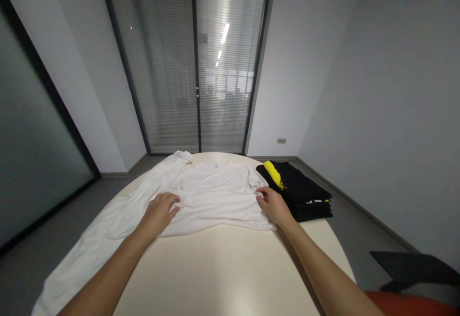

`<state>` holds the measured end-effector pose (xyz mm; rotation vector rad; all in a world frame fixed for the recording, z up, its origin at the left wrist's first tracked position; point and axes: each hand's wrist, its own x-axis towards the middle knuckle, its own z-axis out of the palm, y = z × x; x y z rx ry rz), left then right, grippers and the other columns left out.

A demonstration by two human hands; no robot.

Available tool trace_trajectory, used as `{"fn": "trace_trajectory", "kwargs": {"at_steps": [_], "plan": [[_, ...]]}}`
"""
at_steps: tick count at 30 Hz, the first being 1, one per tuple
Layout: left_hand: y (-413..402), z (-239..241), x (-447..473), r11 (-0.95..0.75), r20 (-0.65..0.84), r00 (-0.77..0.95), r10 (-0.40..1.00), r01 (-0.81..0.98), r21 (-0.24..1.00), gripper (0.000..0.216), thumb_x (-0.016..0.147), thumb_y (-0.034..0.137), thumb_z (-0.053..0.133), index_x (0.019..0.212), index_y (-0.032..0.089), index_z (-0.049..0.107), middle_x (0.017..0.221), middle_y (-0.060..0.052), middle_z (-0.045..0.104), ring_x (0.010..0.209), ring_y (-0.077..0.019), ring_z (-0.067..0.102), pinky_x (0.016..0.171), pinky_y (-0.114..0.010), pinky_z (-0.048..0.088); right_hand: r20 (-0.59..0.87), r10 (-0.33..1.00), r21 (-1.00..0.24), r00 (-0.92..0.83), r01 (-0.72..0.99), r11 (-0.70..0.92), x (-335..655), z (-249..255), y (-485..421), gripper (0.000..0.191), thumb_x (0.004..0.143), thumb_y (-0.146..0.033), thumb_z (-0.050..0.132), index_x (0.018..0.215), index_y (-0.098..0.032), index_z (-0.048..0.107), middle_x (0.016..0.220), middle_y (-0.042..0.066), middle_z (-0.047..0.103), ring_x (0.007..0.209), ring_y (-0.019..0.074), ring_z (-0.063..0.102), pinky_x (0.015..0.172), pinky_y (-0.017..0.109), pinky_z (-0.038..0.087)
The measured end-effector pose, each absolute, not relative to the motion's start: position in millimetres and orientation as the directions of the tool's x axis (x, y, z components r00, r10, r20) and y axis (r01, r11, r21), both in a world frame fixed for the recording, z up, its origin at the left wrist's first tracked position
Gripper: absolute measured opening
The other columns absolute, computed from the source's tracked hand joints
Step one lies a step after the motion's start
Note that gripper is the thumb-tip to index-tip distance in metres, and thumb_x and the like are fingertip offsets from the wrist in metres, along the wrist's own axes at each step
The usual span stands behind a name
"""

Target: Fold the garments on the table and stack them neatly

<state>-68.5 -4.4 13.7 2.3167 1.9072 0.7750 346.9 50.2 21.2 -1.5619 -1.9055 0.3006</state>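
A white T-shirt (219, 201) lies spread on the table, its neckline at the far side and its near edge toward me. Shallow creases run across it between my hands. My left hand (162, 213) rests on the shirt's left part, fingers bent, with a gap between thumb and forefinger. On the right side, my right hand (273, 204) touches the fabric near the sleeve, its thumb and forefinger slightly apart. More white cloth (97, 239) stretches along the table's left edge, passing under my left forearm.
A stack of folded black garments (298, 186) with a yellow print sits just right of my right hand. The pale table (223, 273) has a rounded edge. A chair (413, 268) with a red seat stands at lower right. Glass doors with blinds (226, 114) are behind.
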Motion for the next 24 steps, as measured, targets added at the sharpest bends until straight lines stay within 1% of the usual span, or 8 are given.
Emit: {"fn": "trace_trajectory", "kwargs": {"at_steps": [2, 5, 8, 11, 14, 18, 22, 24], "plan": [[-4, 13, -68, -0.253, 0.348, 0.131, 0.929, 0.907, 0.335, 0.02, 0.087, 0.03, 0.055, 0.102, 0.024, 0.068, 0.114, -0.007, 0.067, 0.111, -0.0281, 0.055, 0.098, -0.043, 0.043, 0.336, 0.938, -0.552, -0.085, 0.789, 0.269, 347, 22, 50, 0.031, 0.083, -0.033, 0.053, 0.104, -0.016, 0.069, 0.083, 0.006, 0.067, 0.074, 0.0185, 0.059, 0.071, 0.028, 0.042], [-3, 9, -69, -0.239, 0.343, 0.119, 0.932, 0.912, 0.333, 0.025, 0.088, 0.03, 0.055, 0.108, 0.024, 0.068, 0.117, -0.007, 0.067, 0.114, -0.0291, 0.055, 0.098, -0.044, 0.044, 0.355, 0.93, -0.563, -0.09, 0.774, 0.29, 347, 23, 47, 0.028, 0.084, -0.034, 0.051, 0.097, -0.017, 0.069, 0.085, 0.006, 0.067, 0.075, 0.0183, 0.06, 0.072, 0.028, 0.043], [-1, 5, -72, -0.23, 0.344, 0.101, 0.934, 0.904, 0.36, 0.025, 0.088, 0.031, 0.057, 0.108, 0.025, 0.069, 0.114, -0.007, 0.067, 0.112, -0.0287, 0.057, 0.098, -0.044, 0.044, 0.359, 0.93, -0.59, -0.076, 0.754, 0.289, 346, 26, 45, 0.027, 0.088, -0.036, 0.046, 0.095, -0.018, 0.064, 0.083, 0.006, 0.067, 0.071, 0.0175, 0.059, 0.067, 0.027, 0.042], [1, 1, -75, -0.259, 0.356, 0.112, 0.928, 0.881, 0.396, 0.026, 0.088, 0.031, 0.056, 0.109, 0.024, 0.07, 0.11, -0.007, 0.067, 0.11, -0.0272, 0.058, 0.099, -0.042, 0.044, 0.344, 0.937, -0.607, -0.066, 0.745, 0.275, 346, 28, 43, 0.027, 0.09, -0.038, 0.042, 0.096, -0.019, 0.06, 0.081, 0.005, 0.066, 0.067, 0.0171, 0.057, 0.061, 0.026, 0.039], [1, 1, -74, -0.262, 0.347, 0.112, 0.931, 0.867, 0.423, 0.03, 0.089, 0.036, 0.055, 0.112, 0.024, 0.07, 0.111, -0.008, 0.067, 0.108, -0.0267, 0.058, 0.099, -0.042, 0.045, 0.336, 0.939, -0.61, -0.075, 0.742, 0.278, 346, 28, 43, 0.026, 0.091, -0.04, 0.041, 0.096, -0.02, 0.057, 0.078, 0.004, 0.064, 0.064, 0.0169, 0.056, 0.059, 0.025, 0.038], [2, 5, -72, -0.223, 0.347, 0.073, 0.935, 0.882, 0.415, 0.034, 0.094, 0.044, 0.046, 0.104, 0.021, 0.071, 0.109, -0.009, 0.069, 0.106, -0.0271, 0.06, 0.097, -0.042, 0.045, 0.342, 0.934, -0.612, -0.106, 0.729, 0.307, 345, 29, 44, 0.025, 0.092, -0.04, 0.041, 0.096, -0.021, 0.057, 0.074, 0.003, 0.062, 0.064, 0.0173, 0.056, 0.058, 0.025, 0.038], [5, 5, -75, -0.157, 0.371, 0.012, 0.929, 0.918, 0.364, 0.027, 0.089, 0.039, 0.052, 0.1, 0.02, 0.068, 0.104, -0.009, 0.07, 0.1, -0.0273, 0.062, 0.093, -0.04, 0.046, 0.347, 0.933, -0.613, -0.097, 0.729, 0.304, 346, 31, 43, 0.025, 0.093, -0.039, 0.041, 0.096, -0.021, 0.058, 0.072, 0.002, 0.06, 0.064, 0.0175, 0.055, 0.059, 0.025, 0.037], [7, 5, -78, -0.152, 0.362, 0.007, 0.932, 0.915, 0.374, 0.023, 0.087, 0.035, 0.052, 0.097, 0.02, 0.067, 0.098, -0.008, 0.071, 0.095, -0.0259, 0.063, 0.089, -0.038, 0.047, 0.344, 0.935, -0.614, -0.09, 0.731, 0.297, 346, 31, 44, 0.024, 0.092, -0.039, 0.042, 0.096, -0.022, 0.058, 0.072, 0.002, 0.06, 0.064, 0.0172, 0.054, 0.059, 0.025, 0.037]]}}
